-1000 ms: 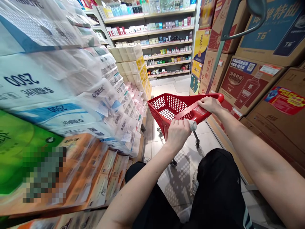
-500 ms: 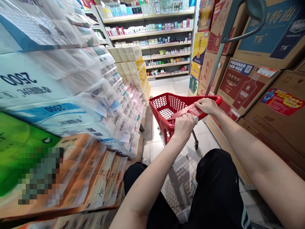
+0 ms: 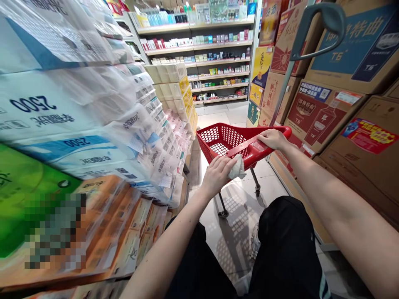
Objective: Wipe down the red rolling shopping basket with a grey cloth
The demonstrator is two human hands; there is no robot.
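Observation:
A red plastic shopping cart (image 3: 264,154) with a perforated basket stands in front of me on its wheels. My left hand (image 3: 217,173) is closed on a crumpled whitish cloth (image 3: 237,167), pressed against the near left corner of the cart's handle. Part of the cloth sticks out past the thumb side. On the right half of the handle, my right hand (image 3: 272,140) rests with its fingers wrapped over the red bar.
Stacked tissue packs (image 3: 77,104) line the left side, above orange packs (image 3: 115,228). Cardboard liquor cartons (image 3: 330,112) rise on the right, with a grey trolley handle (image 3: 293,58) before them. Shelves of small goods (image 3: 199,45) stand behind; tiled floor (image 3: 202,224) lies below.
My left hand has slid left along the handle to its corner, and more of the cloth shows. My right hand stays on the bar at nearly the same spot.

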